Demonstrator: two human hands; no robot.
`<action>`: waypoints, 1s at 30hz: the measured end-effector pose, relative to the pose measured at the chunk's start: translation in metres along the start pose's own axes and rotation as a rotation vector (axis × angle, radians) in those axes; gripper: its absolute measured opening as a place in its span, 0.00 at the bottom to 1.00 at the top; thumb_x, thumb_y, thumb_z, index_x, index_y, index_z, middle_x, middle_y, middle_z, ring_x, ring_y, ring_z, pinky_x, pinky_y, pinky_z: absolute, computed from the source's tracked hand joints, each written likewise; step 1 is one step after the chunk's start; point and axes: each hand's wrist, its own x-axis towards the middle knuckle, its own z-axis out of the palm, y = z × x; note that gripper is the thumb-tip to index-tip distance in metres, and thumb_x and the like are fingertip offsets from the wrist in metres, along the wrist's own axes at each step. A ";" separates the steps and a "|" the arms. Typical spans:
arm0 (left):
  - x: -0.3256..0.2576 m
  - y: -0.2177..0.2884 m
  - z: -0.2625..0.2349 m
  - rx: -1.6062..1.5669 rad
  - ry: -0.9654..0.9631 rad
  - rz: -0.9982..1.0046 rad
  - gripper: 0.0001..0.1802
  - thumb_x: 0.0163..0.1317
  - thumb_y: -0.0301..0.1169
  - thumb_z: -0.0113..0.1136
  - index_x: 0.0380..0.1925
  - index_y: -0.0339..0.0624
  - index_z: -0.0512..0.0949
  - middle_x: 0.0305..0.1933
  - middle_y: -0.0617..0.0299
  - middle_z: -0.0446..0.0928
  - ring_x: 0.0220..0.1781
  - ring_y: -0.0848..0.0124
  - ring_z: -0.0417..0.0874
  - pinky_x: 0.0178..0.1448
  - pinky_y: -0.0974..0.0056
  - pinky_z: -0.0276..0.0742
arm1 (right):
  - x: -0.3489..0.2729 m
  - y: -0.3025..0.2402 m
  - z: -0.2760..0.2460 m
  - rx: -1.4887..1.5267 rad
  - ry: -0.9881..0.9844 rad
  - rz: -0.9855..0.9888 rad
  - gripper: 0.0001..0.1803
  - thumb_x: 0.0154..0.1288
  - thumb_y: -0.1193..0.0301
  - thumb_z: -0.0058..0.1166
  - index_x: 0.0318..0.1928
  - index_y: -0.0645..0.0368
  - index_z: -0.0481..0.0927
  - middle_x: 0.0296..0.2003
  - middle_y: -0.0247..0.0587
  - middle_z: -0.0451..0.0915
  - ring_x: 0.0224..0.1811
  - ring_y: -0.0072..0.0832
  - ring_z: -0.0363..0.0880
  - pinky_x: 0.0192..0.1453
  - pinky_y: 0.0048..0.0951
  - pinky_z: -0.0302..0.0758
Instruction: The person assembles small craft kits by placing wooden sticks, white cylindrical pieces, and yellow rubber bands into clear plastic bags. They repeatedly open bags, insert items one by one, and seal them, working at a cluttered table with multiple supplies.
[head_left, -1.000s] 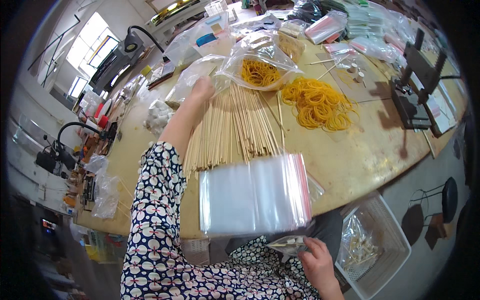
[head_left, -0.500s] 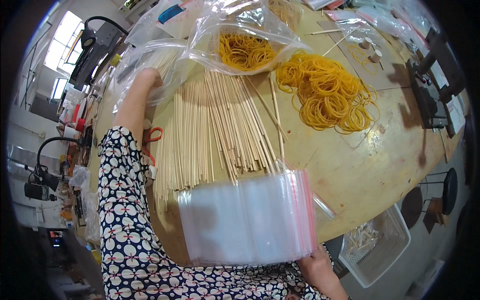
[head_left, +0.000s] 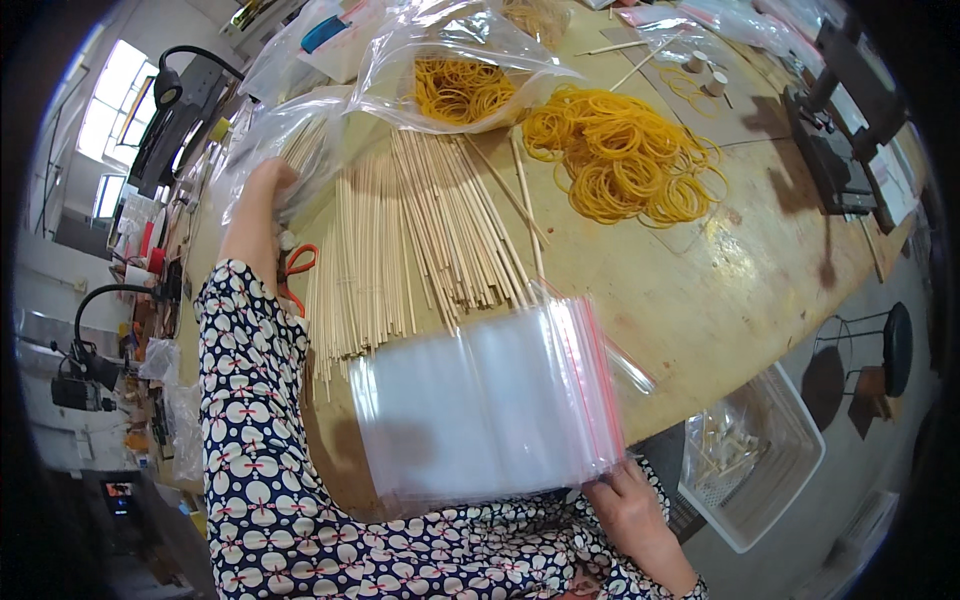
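The left head-worn fisheye looks down over the table (head_left: 700, 300).

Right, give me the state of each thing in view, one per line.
Wooden sticks: loose, spread side by side
Clear bags: stacked flat
Bag of rubber bands: open
Loose rubber bands: heaped
White basket: open-topped, partly filled
Orange handles: partly hidden
Left hand: at a plastic bag, fingers hidden
Right hand: at the stack's lower right corner, grip unclear
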 end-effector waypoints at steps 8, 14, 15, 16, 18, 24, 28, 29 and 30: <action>0.047 -0.059 0.064 -0.051 0.136 0.017 0.15 0.55 0.36 0.62 0.37 0.40 0.88 0.41 0.46 0.86 0.43 0.54 0.88 0.49 0.50 0.81 | -0.015 0.006 -0.003 -0.002 0.066 -0.075 0.09 0.53 0.75 0.60 0.37 0.61 0.83 0.54 0.53 0.82 0.60 0.51 0.79 0.62 0.45 0.80; -0.063 0.018 0.019 -0.097 0.189 0.024 0.23 0.57 0.31 0.60 0.54 0.37 0.83 0.61 0.43 0.82 0.63 0.49 0.83 0.66 0.49 0.79 | -0.014 -0.004 -0.002 -0.003 0.093 -0.061 0.10 0.51 0.76 0.61 0.37 0.61 0.83 0.54 0.52 0.82 0.60 0.50 0.79 0.62 0.46 0.80; -0.078 0.021 0.012 -0.115 0.174 0.009 0.25 0.58 0.30 0.60 0.57 0.37 0.81 0.63 0.43 0.80 0.66 0.48 0.81 0.69 0.49 0.77 | -0.014 -0.004 -0.001 -0.003 0.097 -0.069 0.10 0.51 0.76 0.61 0.37 0.61 0.83 0.53 0.52 0.82 0.60 0.50 0.79 0.62 0.46 0.80; -0.088 0.024 0.008 -0.136 0.156 0.001 0.26 0.59 0.30 0.59 0.59 0.37 0.80 0.66 0.42 0.78 0.69 0.48 0.79 0.72 0.49 0.75 | -0.015 -0.003 0.000 -0.005 0.100 -0.073 0.10 0.51 0.76 0.61 0.37 0.61 0.84 0.53 0.52 0.82 0.60 0.50 0.80 0.62 0.46 0.80; -0.110 0.033 0.000 -0.149 0.188 -0.004 0.25 0.61 0.29 0.58 0.60 0.38 0.80 0.65 0.41 0.79 0.68 0.47 0.79 0.71 0.48 0.75 | -0.016 -0.003 0.001 -0.014 0.103 -0.079 0.10 0.50 0.77 0.60 0.37 0.61 0.84 0.53 0.52 0.82 0.60 0.50 0.80 0.62 0.46 0.80; -0.051 0.026 0.061 -0.305 0.518 0.109 0.25 0.62 0.30 0.57 0.60 0.37 0.78 0.62 0.37 0.79 0.66 0.44 0.80 0.69 0.47 0.75 | -0.010 -0.009 0.003 -0.056 0.077 -0.100 0.11 0.50 0.76 0.59 0.37 0.63 0.84 0.53 0.53 0.82 0.60 0.50 0.79 0.62 0.46 0.79; -0.076 0.035 0.042 -0.174 0.278 0.223 0.27 0.60 0.35 0.59 0.60 0.38 0.75 0.61 0.36 0.79 0.65 0.42 0.80 0.68 0.47 0.74 | -0.009 -0.014 0.006 -0.082 0.074 -0.093 0.10 0.51 0.77 0.59 0.37 0.63 0.83 0.54 0.54 0.82 0.60 0.50 0.79 0.63 0.46 0.79; -0.102 0.040 0.023 -0.227 0.229 0.174 0.28 0.59 0.38 0.61 0.59 0.38 0.76 0.61 0.36 0.79 0.64 0.42 0.80 0.68 0.47 0.74 | -0.009 -0.015 0.006 -0.083 0.081 -0.086 0.10 0.51 0.77 0.58 0.37 0.63 0.83 0.55 0.54 0.82 0.60 0.50 0.79 0.64 0.46 0.79; -0.108 0.033 0.017 -0.279 0.226 0.119 0.29 0.58 0.38 0.62 0.59 0.39 0.77 0.60 0.36 0.80 0.63 0.43 0.81 0.68 0.47 0.74 | -0.010 -0.016 0.004 -0.072 0.078 -0.094 0.10 0.52 0.77 0.58 0.37 0.64 0.83 0.55 0.54 0.82 0.61 0.50 0.79 0.64 0.46 0.79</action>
